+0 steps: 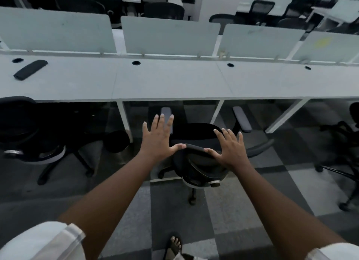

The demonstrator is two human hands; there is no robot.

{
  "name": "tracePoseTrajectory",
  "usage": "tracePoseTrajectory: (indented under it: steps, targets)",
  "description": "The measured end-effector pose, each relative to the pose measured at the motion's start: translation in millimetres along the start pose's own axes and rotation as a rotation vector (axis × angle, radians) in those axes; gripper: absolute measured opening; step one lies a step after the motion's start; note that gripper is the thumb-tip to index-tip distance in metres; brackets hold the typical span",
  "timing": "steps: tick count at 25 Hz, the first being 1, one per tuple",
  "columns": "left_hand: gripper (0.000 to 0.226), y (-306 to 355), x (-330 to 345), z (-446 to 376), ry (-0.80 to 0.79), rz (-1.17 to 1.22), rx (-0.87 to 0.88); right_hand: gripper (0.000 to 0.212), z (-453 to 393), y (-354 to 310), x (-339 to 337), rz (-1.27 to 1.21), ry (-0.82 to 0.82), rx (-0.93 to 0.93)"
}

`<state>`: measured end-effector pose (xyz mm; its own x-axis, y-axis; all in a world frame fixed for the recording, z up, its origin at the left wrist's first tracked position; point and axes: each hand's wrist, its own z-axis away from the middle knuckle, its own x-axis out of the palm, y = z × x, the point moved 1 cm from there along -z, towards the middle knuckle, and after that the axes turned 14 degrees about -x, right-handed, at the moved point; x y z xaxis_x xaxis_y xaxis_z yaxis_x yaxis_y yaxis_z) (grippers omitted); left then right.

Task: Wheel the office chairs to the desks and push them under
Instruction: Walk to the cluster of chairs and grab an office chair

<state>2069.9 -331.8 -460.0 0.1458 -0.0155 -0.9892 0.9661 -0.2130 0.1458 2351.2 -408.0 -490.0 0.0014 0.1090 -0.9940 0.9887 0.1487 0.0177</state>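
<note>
Both forearms are stretched forward. Left hand (157, 138) and right hand (229, 147) are spread flat, thumbs touched to the chair (196, 162) backrest's top, nothing gripped. Its seat is tucked partly under the desk (167, 81).

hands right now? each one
Left hand: open, fingers spread, thumb on the chair backrest.
Right hand: open, fingers spread, thumb on the same backrest.

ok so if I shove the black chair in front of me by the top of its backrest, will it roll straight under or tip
The black chair will probably roll easily: it sits on a castered star base on flat carpet tiles. Both hands are open at the backrest's top, so a high push might rock it. Its armrests may catch the desk edge.
</note>
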Motion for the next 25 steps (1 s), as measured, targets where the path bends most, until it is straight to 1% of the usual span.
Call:
tracePoseTrajectory:
  steps: [3, 4, 6, 9, 12, 17, 19, 20, 21, 22, 24, 25]
  targets:
    - [0.115, 32.3, 12.4, 13.6, -0.001, 0.039, 0.074, 0.103, 43.9, 37.0, -4.1, 0.045, -0.039, 0.071]
    - [0.114, 41.3, 18.6, 21.2, -0.021, 0.055, 0.080, 0.104, 55.0, 48.8, -5.1, 0.061, -0.092, 0.066]
    - [0.114, 55.3, 30.9, 35.9, -0.054, 0.002, 0.079, 0.102, 68.9, 69.3, -3.8, 0.075, -0.169, 0.073]
    - [0.115, 82.9, 38.6, 33.8, -0.100, -0.071, 0.055, 0.100, 72.4, 103.6, 7.6, 0.103, -0.292, 0.025]
    - [0.115, 128.7, 47.6, 10.4, -0.142, -0.138, 0.042, 0.098, 60.0, 149.9, 21.3, 0.113, -0.344, -0.020]
    - [0.112, 211.7, 91.7, -34.2, -0.289, -0.240, 0.043, 0.079, 41.1, 225.0, 53.5, 0.071, -0.565, -0.129]
    - [0.113, 224.8, 107.9, -51.9, -0.395, -0.235, 0.027, 0.070, 36.2, 244.5, 65.4, 0.022, -0.576, -0.139]
    - [0.109, 226.1, 115.6, -56.1, -0.461, -0.243, 0.031, 0.066, 33.7, 248.2, 72.1, 0.003, -0.564, -0.148]
    - [0.101, 224.6, 124.1, -57.6, -0.512, -0.263, 0.039, 0.061, 28.9, 248.1, 79.0, -0.016, -0.560, -0.156]
    - [0.087, 220.3, 133.8, -57.1, -0.529, -0.279, 0.044, 0.057, 22.1, 244.8, 85.6, -0.035, -0.564, -0.161]
    - [0.062, 210.6, 147.8, -51.9, -0.470, -0.273, 0.038, 0.052, 11.5, 234.2, 95.4, -0.043, -0.544, -0.164]
    - [0.057, 207.4, 150.6, -49.6, -0.444, -0.269, 0.033, 0.050, 8.8, 229.4, 98.7, -0.031, -0.513, -0.164]
